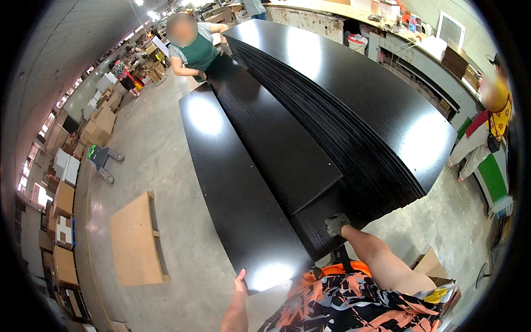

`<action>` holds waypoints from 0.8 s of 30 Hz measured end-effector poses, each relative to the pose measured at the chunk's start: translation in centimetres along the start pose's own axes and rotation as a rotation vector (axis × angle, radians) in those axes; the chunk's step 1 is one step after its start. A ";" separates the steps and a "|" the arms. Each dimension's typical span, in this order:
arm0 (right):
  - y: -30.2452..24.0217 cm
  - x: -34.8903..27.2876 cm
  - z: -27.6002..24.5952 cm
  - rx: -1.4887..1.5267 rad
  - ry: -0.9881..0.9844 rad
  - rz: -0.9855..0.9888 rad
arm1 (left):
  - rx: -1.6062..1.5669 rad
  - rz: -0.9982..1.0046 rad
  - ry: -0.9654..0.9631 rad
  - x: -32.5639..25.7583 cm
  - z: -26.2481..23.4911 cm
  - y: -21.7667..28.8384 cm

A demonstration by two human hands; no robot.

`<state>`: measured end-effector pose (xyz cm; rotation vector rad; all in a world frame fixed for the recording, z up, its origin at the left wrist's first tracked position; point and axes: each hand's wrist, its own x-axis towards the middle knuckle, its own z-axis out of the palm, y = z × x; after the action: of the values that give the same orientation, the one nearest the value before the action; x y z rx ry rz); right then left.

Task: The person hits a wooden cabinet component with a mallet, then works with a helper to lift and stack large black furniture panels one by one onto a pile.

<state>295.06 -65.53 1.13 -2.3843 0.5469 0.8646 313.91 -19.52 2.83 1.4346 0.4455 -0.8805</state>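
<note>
A long glossy black board [238, 182] reaches from near me toward a co-worker at the far end. My left hand [240, 281], bare, grips its near left corner with the thumb on top; the other fingers are hidden beneath. Beside it lies a shorter black board [276, 141], its near end stopping over another black panel [315, 218]. On that lower panel, close to its right side, rests my right hand [337, 224] in a grey glove, fingers stretched over the surface and holding nothing visible. To the right rises a tall stack of wide black boards [354, 77].
The co-worker [193, 52] in a green apron stands at the boards' far end. A brown flat panel [135, 240] and a green-and-grey pallet jack [104, 160] are on the floor at left. Cartons [99, 126] line the left wall; another person [489, 119] stands at right by a workbench [409, 55].
</note>
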 end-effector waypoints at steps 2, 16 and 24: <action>-0.4 -1.1 -0.4 0.202 0.048 0.105 | 0.010 -0.006 0.012 0.2 0.1 0.0; -10.8 -3.8 -13.8 1.342 1.147 -0.128 | 0.011 0.032 0.012 0.2 -1.1 -1.1; -11.6 -3.6 -12.8 1.440 1.176 -0.021 | 0.012 0.008 0.072 -3.1 0.5 -0.1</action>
<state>304.54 -63.69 15.96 -1.2143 1.0376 -0.8886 311.79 -19.20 5.15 1.4815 0.4893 -0.8280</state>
